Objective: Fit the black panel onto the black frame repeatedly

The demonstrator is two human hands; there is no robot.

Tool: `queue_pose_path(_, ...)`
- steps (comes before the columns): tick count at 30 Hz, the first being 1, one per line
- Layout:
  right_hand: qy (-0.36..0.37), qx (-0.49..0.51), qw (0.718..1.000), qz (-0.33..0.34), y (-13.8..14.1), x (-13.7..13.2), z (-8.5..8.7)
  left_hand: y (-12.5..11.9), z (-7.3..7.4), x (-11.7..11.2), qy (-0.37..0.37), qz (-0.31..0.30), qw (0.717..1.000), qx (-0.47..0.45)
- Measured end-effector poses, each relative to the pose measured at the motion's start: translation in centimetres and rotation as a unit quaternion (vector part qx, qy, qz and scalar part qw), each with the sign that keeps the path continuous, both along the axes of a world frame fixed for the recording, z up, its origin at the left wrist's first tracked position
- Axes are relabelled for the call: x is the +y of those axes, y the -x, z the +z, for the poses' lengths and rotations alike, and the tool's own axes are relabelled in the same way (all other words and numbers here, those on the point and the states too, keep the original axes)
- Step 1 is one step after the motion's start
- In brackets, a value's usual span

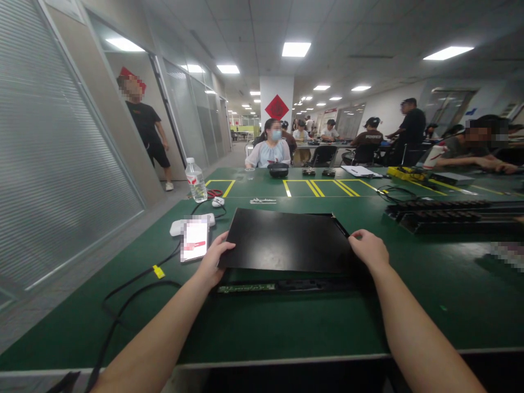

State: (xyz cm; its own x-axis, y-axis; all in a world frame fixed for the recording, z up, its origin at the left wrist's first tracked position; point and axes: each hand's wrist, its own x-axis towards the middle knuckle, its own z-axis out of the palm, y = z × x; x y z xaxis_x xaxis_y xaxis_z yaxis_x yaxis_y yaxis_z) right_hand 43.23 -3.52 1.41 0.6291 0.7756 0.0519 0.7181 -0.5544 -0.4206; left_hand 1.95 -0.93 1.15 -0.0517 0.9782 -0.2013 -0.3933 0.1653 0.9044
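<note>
A flat black panel [286,240] lies tilted over a dark shallow frame, its near edge raised. Beneath that edge shows a strip of green circuit board [245,287] along the frame's near side [315,285]. My left hand [215,256] grips the panel's left edge, thumb on top and fingers underneath. At the right edge my right hand [369,248] is closed, thumb and fingers pinching the panel's side; its fingertips are partly hidden. At the far right corner, part of the frame's rim [339,222] is uncovered.
On the green table [286,333], left of the panel, are a phone [195,240], a black cable [135,273], a white mouse [218,202] and a water bottle [196,181]. Long black rails [442,218] lie to the right. A masked person [270,150] sits opposite.
</note>
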Motion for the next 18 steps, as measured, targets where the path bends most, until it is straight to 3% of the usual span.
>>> queue_pose_path(18, -0.027, 0.004, 1.000, -0.004, -0.88, 0.19, -0.64, 0.63, -0.58, 0.44, -0.014, -0.006, 1.000, 0.013)
